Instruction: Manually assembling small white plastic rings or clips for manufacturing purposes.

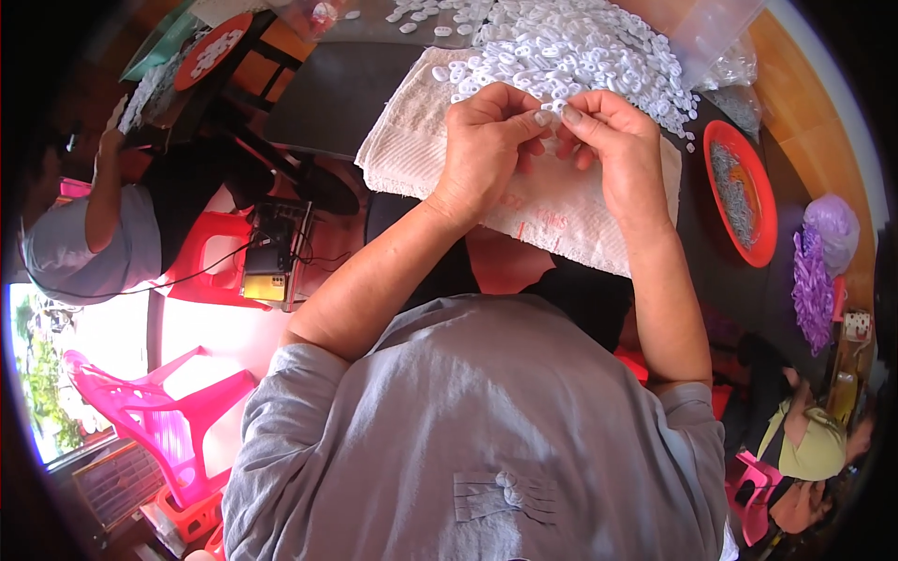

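Observation:
Over a folded cream towel (pixel 412 140), both hands meet at the fingertips. A small white oval plastic piece (pixel 554 107) sits between them. My left hand (pixel 485 140) is closed, thumb and forefinger pinching the piece from its left side. From the other side my right hand (pixel 619 140) pinches it too, with its thumb against the forefinger. The lower fingers of both hands curl inward, and what they may hold is hidden. Just beyond the hands lies a large heap of similar white oval pieces (pixel 589 56), some loose on the towel's far edge.
A red oval tray (pixel 765 220) of thin grey pieces stands on the dark table (pixel 327 93) at the right. Beyond it are purple bundles (pixel 812 290). Another person (pixel 94 224) sits at the left, near a red tray (pixel 201 70). Pink plastic stools (pixel 178 411) stand lower left.

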Available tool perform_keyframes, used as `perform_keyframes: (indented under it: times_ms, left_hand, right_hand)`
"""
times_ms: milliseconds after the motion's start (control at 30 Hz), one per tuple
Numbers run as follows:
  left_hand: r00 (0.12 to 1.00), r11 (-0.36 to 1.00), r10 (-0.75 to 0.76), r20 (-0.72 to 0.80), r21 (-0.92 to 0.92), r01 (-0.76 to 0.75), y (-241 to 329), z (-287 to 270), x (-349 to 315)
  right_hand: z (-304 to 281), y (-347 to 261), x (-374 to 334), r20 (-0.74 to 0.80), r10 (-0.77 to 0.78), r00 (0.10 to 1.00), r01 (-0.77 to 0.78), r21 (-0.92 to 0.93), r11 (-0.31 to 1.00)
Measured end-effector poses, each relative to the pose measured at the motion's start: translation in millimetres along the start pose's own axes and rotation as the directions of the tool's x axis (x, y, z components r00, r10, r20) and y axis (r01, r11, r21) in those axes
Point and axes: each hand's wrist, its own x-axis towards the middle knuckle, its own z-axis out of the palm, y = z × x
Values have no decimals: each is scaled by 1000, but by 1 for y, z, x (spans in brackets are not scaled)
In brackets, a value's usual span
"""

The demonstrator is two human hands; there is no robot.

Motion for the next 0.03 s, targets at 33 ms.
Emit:
perform_keyframes:
  times_ms: [33]
  left_hand:
    - [1000, 1000, -4, -3, 5, 4, 0, 1, 0]
  right_hand:
    - [0, 1, 0, -1, 1, 1000, -1, -24, 1000]
